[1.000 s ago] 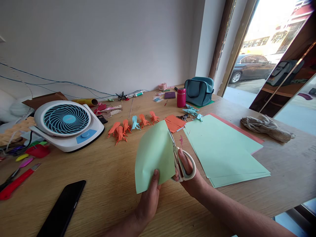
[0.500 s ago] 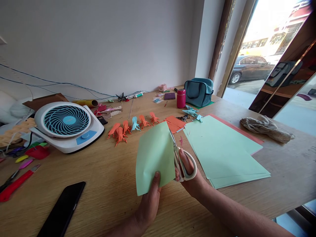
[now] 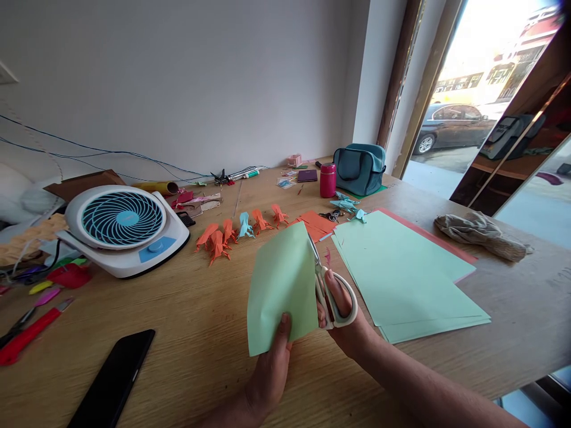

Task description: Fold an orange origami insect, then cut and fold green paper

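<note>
My left hand (image 3: 273, 365) grips the lower edge of a light green paper (image 3: 281, 279), thumb on its near face. The paper is raised above the table, tilted and slightly curved. My right hand (image 3: 345, 312) holds white-handled scissors (image 3: 350, 303), with fingers through the loops. The metal blades lie along the paper's right edge, partly hidden behind it. Light green sheets (image 3: 401, 273) are stacked right of my hands, over a red sheet (image 3: 455, 254). Orange folded paper figures (image 3: 217, 245) and a blue one (image 3: 245, 225) stand beyond the paper.
A white fan (image 3: 125, 229) sits at the left, with a black phone (image 3: 111, 380) and a red cutter (image 3: 31, 339) nearer. Behind are a pink jar (image 3: 328, 180), a teal bag (image 3: 360, 169) and orange paper squares (image 3: 314, 224). A crumpled cloth (image 3: 482, 236) lies right.
The view has shifted very slightly. Both hands, the paper and the scissors keep nearly the same positions.
</note>
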Demonstrator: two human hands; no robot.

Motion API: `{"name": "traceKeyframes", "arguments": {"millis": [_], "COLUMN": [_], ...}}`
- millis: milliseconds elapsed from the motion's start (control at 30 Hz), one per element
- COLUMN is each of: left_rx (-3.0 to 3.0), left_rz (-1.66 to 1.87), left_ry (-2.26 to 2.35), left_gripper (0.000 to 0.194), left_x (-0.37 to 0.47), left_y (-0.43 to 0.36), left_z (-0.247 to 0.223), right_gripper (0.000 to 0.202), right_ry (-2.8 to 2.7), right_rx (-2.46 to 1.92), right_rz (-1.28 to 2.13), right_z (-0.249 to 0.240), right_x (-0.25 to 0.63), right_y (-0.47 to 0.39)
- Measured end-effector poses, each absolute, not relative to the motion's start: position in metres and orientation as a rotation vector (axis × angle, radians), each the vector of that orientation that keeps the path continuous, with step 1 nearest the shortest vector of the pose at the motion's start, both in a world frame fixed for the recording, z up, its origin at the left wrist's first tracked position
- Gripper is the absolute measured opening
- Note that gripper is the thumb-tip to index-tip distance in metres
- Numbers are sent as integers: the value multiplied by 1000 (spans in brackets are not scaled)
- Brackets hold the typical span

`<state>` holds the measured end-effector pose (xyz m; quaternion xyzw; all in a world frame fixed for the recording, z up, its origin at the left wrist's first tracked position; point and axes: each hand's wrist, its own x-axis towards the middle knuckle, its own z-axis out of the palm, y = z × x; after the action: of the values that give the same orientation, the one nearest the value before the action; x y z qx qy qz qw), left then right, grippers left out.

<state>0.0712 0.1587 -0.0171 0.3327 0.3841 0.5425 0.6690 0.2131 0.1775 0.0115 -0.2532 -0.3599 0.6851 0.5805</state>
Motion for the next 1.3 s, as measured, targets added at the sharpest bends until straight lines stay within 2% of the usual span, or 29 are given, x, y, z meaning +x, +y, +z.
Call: {"name": "traceKeyframes", "arguments": {"millis": [300,1033,1300], "left_rx": [664,702,720], "left_rz": [1245,1215,1224], "left_ry": [902,839,884], "left_gripper": [77,60,67], "left_x": [74,72,71], "left_y": [159,155,156], "left_z": [-17,-18,-21], "right_gripper": [52,51,52], "right_ry": [-796,-848,-826], "right_rx": [-583,-568,-597], "right_rz": [1576,1562,1557], "right_z": [12,14,16], "right_x": [213,215,216], "right_y": [178,180,179]}}
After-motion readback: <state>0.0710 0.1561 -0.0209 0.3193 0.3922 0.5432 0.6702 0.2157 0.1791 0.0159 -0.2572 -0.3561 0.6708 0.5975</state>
